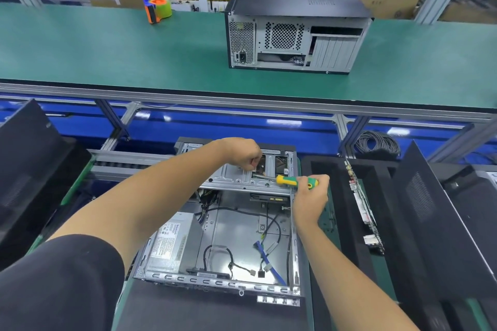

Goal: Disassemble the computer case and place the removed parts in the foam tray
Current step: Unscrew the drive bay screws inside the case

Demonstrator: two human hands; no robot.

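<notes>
— Where was the computer case (223,226)?
— Open side up on the near bench, long axis running away from the person, drive cage at the far end.
— And the hands?
— The right hand (309,196) gripped a screwdriver (291,181) lying crosswise, tip pointing left at the drive cage (242,174). The left hand (242,153) rested there, fingers curled; whether it held anything, I couldn't tell.
— The foam tray (347,196)?
— Just right of the case.

A second computer tower (295,27) stands at one o'clock on the green bench (107,56); a tape dispenser (158,10) sits at eleven; coiled cable (377,142) lies at three.
</notes>
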